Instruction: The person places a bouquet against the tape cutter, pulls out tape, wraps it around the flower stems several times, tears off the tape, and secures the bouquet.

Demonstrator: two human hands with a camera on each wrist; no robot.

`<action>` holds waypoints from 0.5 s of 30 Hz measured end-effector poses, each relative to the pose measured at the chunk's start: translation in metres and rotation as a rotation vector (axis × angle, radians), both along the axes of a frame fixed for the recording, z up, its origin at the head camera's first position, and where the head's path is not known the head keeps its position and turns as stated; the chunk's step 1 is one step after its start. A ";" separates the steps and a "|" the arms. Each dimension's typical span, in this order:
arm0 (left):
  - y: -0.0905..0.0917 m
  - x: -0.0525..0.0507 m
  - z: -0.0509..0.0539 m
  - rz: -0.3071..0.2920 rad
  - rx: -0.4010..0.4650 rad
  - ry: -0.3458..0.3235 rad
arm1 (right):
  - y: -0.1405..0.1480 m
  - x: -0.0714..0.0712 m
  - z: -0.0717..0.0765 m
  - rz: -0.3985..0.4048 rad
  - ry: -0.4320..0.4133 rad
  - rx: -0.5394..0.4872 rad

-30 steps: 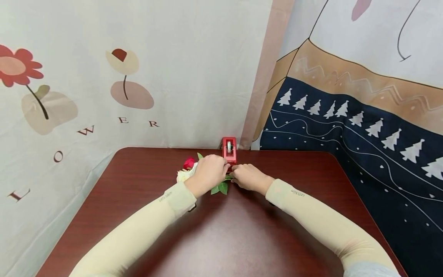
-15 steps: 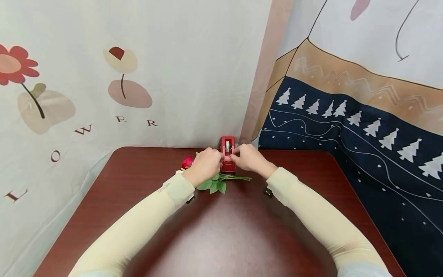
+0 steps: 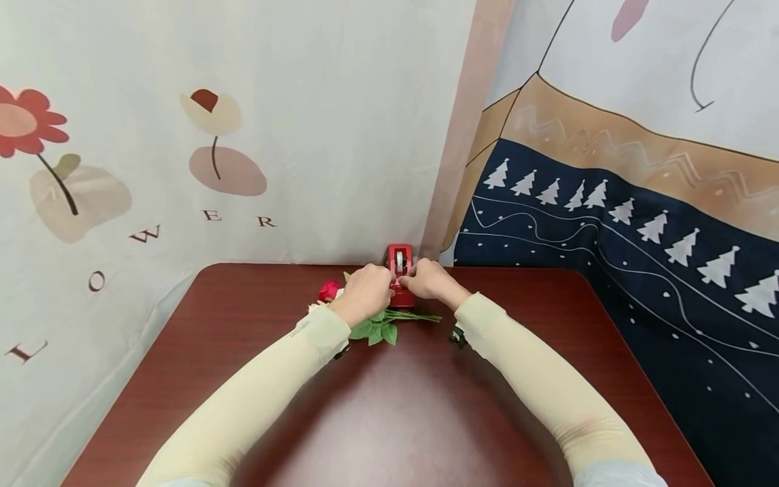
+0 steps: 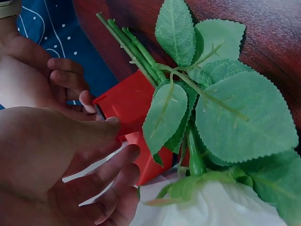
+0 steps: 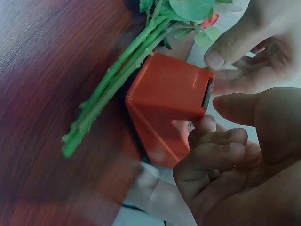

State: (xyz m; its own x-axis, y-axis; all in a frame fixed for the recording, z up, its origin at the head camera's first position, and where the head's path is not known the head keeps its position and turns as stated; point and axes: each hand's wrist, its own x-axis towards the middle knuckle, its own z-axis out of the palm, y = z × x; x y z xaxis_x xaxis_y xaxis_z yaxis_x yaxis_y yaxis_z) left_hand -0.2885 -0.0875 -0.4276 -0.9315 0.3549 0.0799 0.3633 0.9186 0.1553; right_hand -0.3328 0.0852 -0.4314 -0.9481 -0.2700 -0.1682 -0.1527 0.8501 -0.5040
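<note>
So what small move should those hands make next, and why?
Perhaps the right hand should draw out a little tape: it and the left hand are at the cutting edge of the red tape dispenser, and the flower stems lie alongside.

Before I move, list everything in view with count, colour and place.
Dispenser: one, red, table's far edge
Tape roll: one, whitish, in dispenser
Red flower: one, red, left of dispenser
White flower: at least one, white, near red flower
Stems: at least three, green, before dispenser
Leaves: several, green, along stems
Table: one, red-brown, beneath
Pale cloth: one, off-white, behind table
Patterned cloth: one, navy, tan and white, right
Sleeves: two, cream, on arms
Left hand: one, bare, dispenser's left
Right hand: one, bare, dispenser's right
</note>
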 end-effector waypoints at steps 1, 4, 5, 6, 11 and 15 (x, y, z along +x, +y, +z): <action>0.000 -0.001 0.000 0.001 0.004 -0.004 | -0.001 -0.001 -0.001 -0.005 -0.007 -0.004; 0.001 -0.002 -0.001 0.004 0.012 -0.026 | -0.005 -0.003 -0.002 -0.021 -0.035 -0.035; 0.001 -0.002 -0.001 0.006 0.015 -0.033 | -0.006 -0.003 -0.003 -0.029 -0.046 -0.049; 0.001 -0.003 -0.002 0.010 0.018 -0.041 | -0.007 -0.004 -0.003 -0.037 -0.058 -0.066; 0.001 -0.006 -0.004 0.012 0.031 -0.053 | -0.009 -0.004 -0.002 -0.107 -0.118 -0.148; 0.003 -0.008 -0.003 0.006 0.029 -0.058 | -0.007 -0.003 -0.002 -0.155 -0.168 -0.220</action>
State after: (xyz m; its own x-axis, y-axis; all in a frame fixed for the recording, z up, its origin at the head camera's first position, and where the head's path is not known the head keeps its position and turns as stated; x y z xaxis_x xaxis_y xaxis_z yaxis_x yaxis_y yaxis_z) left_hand -0.2960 -0.0847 -0.4307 -0.9369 0.3477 0.0364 0.3477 0.9154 0.2028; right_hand -0.3355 0.0782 -0.4335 -0.9447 -0.1712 -0.2797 0.0716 0.7246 -0.6854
